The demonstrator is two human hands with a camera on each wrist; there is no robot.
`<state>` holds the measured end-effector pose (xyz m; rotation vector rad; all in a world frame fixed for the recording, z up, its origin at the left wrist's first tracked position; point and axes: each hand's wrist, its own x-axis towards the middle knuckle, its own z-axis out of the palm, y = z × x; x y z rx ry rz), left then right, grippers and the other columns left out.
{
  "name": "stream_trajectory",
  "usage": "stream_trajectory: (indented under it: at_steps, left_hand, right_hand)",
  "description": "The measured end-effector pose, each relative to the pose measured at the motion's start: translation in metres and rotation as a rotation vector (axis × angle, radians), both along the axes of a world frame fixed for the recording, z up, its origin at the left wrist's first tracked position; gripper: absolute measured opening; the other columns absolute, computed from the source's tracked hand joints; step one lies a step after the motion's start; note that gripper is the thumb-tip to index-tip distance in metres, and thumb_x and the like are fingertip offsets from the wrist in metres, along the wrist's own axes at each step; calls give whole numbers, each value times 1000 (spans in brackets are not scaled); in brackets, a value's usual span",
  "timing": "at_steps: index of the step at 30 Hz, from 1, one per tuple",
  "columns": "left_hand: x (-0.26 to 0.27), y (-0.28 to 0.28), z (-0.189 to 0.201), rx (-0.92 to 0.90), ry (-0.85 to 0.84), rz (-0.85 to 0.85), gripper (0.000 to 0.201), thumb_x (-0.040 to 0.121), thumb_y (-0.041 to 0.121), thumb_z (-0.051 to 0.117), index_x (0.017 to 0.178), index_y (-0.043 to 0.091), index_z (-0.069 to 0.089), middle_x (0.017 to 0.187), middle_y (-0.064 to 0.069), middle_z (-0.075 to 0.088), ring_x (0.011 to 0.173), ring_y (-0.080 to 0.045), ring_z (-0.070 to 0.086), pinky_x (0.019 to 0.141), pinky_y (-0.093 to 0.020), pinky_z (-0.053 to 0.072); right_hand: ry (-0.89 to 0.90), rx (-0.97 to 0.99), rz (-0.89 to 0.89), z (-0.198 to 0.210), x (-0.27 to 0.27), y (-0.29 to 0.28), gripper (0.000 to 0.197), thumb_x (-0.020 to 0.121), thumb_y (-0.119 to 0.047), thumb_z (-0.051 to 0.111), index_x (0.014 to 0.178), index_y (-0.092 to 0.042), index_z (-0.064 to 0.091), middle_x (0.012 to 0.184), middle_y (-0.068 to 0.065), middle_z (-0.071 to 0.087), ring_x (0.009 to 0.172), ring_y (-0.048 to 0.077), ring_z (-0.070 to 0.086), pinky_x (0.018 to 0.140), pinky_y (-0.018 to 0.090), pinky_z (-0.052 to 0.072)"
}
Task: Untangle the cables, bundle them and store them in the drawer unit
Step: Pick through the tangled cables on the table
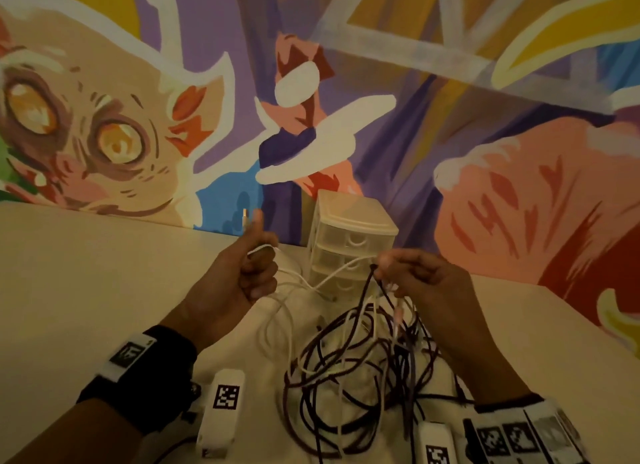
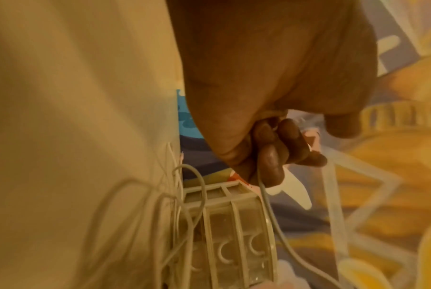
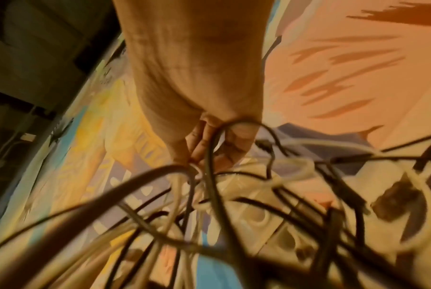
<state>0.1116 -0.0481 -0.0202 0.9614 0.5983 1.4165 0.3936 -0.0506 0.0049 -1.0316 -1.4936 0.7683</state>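
Observation:
A tangle of dark and white cables (image 1: pixel 356 366) lies on the table in front of me. My left hand (image 1: pixel 249 266) is raised left of centre, its fingers curled round a white cable (image 1: pixel 294 276) whose metal plug end (image 1: pixel 245 218) sticks up beside the thumb. In the left wrist view the same white cable (image 2: pixel 268 207) runs down from the curled fingers (image 2: pixel 271 156). My right hand (image 1: pixel 408 273) pinches a loop of dark cable (image 1: pixel 372 273) together with white strands above the tangle. The translucent drawer unit (image 1: pixel 349 242) stands behind both hands, its three drawers closed.
A painted mural wall (image 1: pixel 311 100) rises straight behind the drawer unit. The cream table (image 1: pixel 86 273) stretches left and right of the cables. Small white tagged devices (image 1: pixel 223 411) sit at my wrists near the table's front edge.

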Motion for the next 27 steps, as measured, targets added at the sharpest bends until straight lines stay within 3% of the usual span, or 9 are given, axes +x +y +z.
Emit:
stream_trajectory:
  at_steps: [3,6,8,10,13,15,20,23,27]
  left_hand:
    - [12,-9,1,83,449,42,65,76,79,73,99,18,76,69,0,30,58,-12,27,53,-26,28]
    - [29,-16,-2,139,770,5,41,80,64,77,102,30,82,66,9,52,58,-5,45,56,-20,38]
    - [39,-17,-4,198,791,-48,21,89,41,80,98,22,84,72,14,70,65,0,63,65,-16,50]
    - [42,-16,-6,235,788,-21,13,93,30,79,96,18,83,79,12,76,75,1,69,74,-15,52]
    - [40,-12,-6,200,804,146,20,91,44,79,104,30,76,85,8,73,82,-1,67,79,-20,51]
    - [39,-11,-7,189,845,138,26,89,50,79,110,35,75,85,8,71,84,-3,67,82,-23,51]
    - [39,-10,-9,243,788,204,17,96,41,73,92,26,79,87,8,75,85,-7,67,83,-30,50]
    - [34,-11,-6,262,657,268,14,97,33,73,95,22,81,92,2,78,90,-9,72,82,-20,51]
    - [35,-13,-2,268,583,286,14,97,26,73,95,16,82,68,12,69,60,1,60,61,-10,46]
  right_hand:
    - [-82,-74,84,-8,-10,-6,11,89,-22,84,100,-22,87,96,-1,85,96,17,80,84,27,60]
    - [-61,-99,115,-16,-15,-4,14,89,-17,84,104,-15,85,95,1,85,94,16,81,87,26,62]
    - [-53,-97,127,-15,-15,-4,19,89,-16,85,107,-13,82,93,3,85,92,15,81,82,23,63]
    - [-46,-100,132,-14,-14,-4,22,89,-15,85,110,-12,80,93,4,85,92,15,82,80,20,62]
    - [-24,-117,159,-13,-12,-5,24,92,-15,82,115,-13,77,95,6,85,94,18,82,82,22,62]
    - [-24,-119,192,-11,-12,-5,25,94,-13,80,118,-14,75,98,6,85,97,18,82,86,24,63]
    - [-14,-114,190,-14,-12,-1,22,97,-8,75,118,-13,75,111,2,83,107,17,79,95,30,63]
    - [-137,-185,183,-21,-7,3,17,99,-4,72,110,-14,78,107,1,83,104,17,79,93,30,63]
    - [-307,-197,207,-26,-11,3,22,101,-7,70,106,-23,84,105,-7,83,96,16,80,80,25,62]
